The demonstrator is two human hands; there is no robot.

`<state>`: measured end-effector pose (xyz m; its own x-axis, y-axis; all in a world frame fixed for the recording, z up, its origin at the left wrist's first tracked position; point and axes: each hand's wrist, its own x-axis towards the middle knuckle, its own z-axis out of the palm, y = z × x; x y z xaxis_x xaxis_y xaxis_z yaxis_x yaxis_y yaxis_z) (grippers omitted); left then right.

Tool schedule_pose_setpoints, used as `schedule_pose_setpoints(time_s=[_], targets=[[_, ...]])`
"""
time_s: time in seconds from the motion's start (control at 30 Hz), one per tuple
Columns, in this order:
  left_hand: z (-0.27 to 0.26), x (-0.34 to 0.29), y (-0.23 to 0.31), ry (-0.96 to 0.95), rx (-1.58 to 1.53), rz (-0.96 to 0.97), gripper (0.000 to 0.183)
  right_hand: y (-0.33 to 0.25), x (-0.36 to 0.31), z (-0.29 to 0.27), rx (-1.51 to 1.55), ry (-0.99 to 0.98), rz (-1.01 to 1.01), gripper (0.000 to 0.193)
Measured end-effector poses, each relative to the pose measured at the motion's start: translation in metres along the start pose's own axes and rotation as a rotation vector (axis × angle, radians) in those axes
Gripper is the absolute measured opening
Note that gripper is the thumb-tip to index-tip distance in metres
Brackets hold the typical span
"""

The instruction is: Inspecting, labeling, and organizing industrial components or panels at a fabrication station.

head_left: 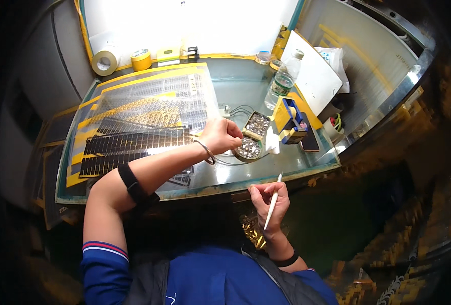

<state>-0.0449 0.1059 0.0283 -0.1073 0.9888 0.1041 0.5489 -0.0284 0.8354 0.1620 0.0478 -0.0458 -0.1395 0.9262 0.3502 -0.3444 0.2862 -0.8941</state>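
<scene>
My left hand (220,136) reaches over the table, thumb and fingertips pinched together beside a round tin (249,149) of small shiny pieces. Whatever the pinch may hold is too small to make out. Behind that tin, a squarish tin (257,125) holds similar bits. Nearer to me, at the table's front edge, my right hand (272,203) is closed around a slim white pen-like stick (272,206), tilted with its thin tip upward. Left of my left hand lie dark strips (134,147) with rows of small rectangles, on clear patterned sheets (149,96) with yellow borders.
A blue and yellow tape dispenser (290,122) stands right of the tins, with a dark phone-like slab (311,138) beside it. Behind is a clear plastic bottle (282,81). Tape rolls, one white (105,62) and one yellow (141,60), sit along the back edge near a bright panel (185,25).
</scene>
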Motion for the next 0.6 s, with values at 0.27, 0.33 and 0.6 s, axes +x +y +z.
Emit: schedule_pose_setpoints(time_s=[0.27,0.33,0.6], targets=[[0.006,0.015,-0.008,-0.076,0.180,0.093,0.023,0.009,0.009,-0.056,-0.089,0.186,-0.077,0.025],[0.004,0.010,-0.011,-0.080,0.150,0.176,0.021,0.013,0.012,-0.070,-0.110,0.217,-0.098,0.022],[0.013,-0.014,-0.011,-0.014,0.632,0.799,0.020,0.039,0.042,-0.151,-0.559,0.665,-0.277,0.023]])
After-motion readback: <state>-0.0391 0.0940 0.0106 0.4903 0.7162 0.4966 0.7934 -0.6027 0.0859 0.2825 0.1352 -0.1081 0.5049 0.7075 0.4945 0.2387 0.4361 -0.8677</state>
